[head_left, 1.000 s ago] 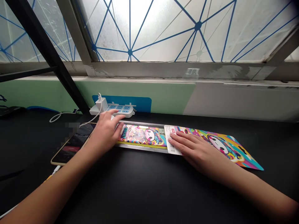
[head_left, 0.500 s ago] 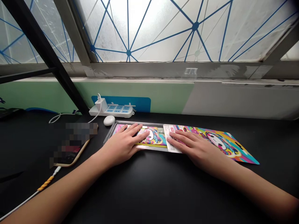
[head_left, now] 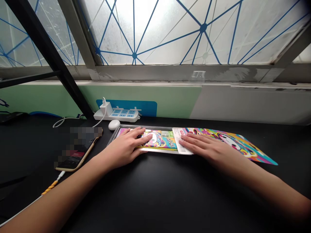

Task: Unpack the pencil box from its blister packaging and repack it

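Observation:
A shallow clear plastic package [head_left: 160, 150] lies on the black table, with a colourful cartoon-printed item [head_left: 167, 139] inside it. My left hand [head_left: 128, 144] holds the package's left part, fingers spread across the top and the thumb at the front edge. To the right, a bright cartoon-printed backing card [head_left: 243, 144] with a white barcode end overlaps the package and sticks out well past it. My right hand [head_left: 206, 145] lies over the card's left part and holds it, fingers stretched out on top; its thumb is hidden.
At the left lies a phone [head_left: 77, 158], partly blurred, with a charging cable [head_left: 50, 187]. Behind the package are a small white rounded case [head_left: 114, 125] and a white power strip [head_left: 123, 115] with a plugged-in charger. A black slanted post [head_left: 48, 58] rises at the left before the window.
The backing card has slid to the right with my right hand, baring a little more of the printed item. My left hand stays on the package, shifted slightly left along it.

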Available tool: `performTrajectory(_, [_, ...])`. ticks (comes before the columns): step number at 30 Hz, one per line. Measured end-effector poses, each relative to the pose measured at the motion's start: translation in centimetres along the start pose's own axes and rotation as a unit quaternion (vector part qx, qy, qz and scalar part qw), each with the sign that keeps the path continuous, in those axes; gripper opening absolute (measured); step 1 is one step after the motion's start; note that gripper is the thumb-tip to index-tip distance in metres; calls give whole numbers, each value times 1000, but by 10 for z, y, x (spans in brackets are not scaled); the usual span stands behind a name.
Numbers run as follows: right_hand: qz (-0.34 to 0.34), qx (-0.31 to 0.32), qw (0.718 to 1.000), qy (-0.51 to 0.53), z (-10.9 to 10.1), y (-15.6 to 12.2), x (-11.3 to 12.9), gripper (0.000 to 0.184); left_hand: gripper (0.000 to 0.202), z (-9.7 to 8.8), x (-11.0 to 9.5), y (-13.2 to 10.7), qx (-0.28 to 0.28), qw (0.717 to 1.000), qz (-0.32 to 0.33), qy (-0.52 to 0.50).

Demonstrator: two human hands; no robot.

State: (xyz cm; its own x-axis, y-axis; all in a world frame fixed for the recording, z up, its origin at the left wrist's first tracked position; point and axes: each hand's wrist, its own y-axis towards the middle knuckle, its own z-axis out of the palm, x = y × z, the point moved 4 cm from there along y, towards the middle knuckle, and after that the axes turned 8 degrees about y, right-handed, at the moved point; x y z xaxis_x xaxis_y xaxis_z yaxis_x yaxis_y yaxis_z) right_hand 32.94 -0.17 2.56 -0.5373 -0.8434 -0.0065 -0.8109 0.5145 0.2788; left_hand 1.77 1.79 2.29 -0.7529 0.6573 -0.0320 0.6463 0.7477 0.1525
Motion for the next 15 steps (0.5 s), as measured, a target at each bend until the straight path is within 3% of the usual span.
performTrajectory(5, [58, -40, 997, -40, -13, -17, -25, 81, 54, 1, 11, -1, -5, 1000, -21, -14])
performTrajectory(8, [85, -70, 992, -60, -29, -17, -16, 84, 56, 1, 10, -2, 10, 999, -28, -21])
performTrajectory(10, [90, -92, 990, -59, -39, -10, 9, 81, 60, -1, 9, -2, 23, 999, -35, -31])
performTrajectory(12, [63, -111, 991, -50, -43, 1, 48, 78, 62, -5, 8, -2, 39, 997, -41, -59])
performTrajectory(15, [-29, -81, 995, -39, -24, 15, 119, 61, 54, -9, 8, -1, 57, 989, -59, -123])
